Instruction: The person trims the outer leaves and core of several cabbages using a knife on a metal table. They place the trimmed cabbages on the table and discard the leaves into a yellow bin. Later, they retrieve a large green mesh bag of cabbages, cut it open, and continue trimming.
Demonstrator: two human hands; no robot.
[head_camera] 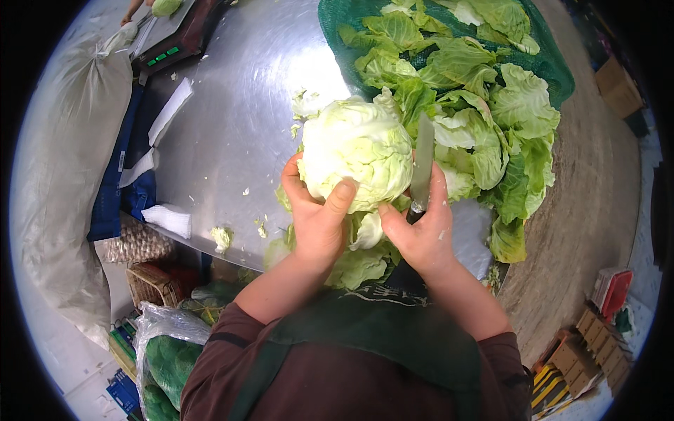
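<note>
A pale green cabbage head (358,152) is held up between both hands over the front of a stainless steel table (226,131). My left hand (318,216) grips its left side, the thumb lying on its lower front. My right hand (421,226) supports its lower right with the thumb and also holds a knife (422,158), blade pointing away from me. Torn outer leaves (363,263) hang below the head, near my apron. More loose cabbage leaves (474,142) are heaped to the right, partly on a green mesh sack (553,68).
A scale (174,47) stands at the back left, with a cabbage and another person's hand beside it. White cloth strips (168,221) lie along the left edge near a long filled plastic sack (68,184). Leaf scraps (221,239) dot the table. Below left is a wicker basket (150,284).
</note>
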